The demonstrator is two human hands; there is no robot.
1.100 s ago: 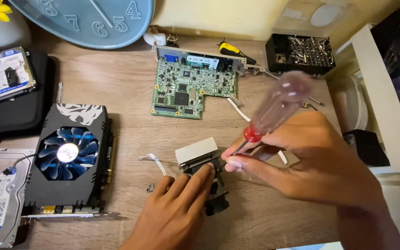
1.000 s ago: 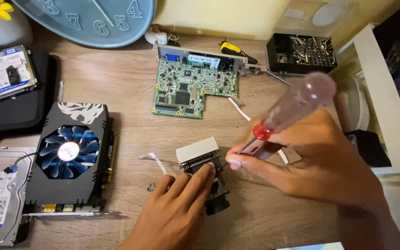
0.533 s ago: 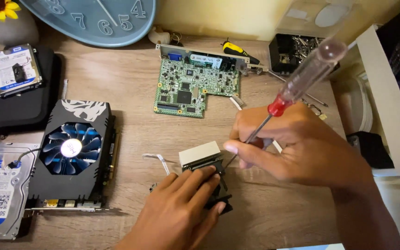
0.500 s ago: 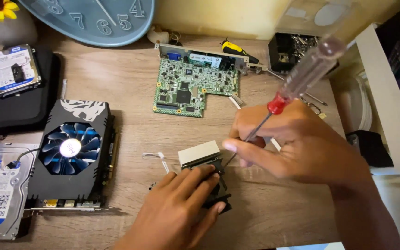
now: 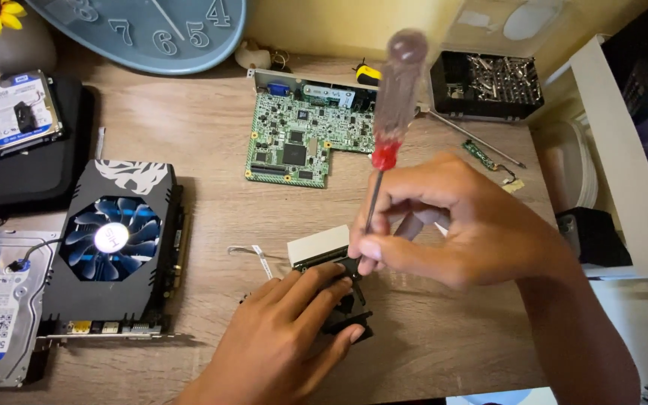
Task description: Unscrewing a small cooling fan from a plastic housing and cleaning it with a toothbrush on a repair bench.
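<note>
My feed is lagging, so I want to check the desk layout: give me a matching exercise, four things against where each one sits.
Things:
1 screwdriver
2 green circuit board
3 fan card
4 box of screws

Places:
A far right, at the back
B left side of the desk
C upright in the right hand
D middle, at the back

Pairs: 1-C, 2-D, 3-B, 4-A

One head-worn view; looks steeply down, close over the wooden desk (image 5: 211, 225).
</note>
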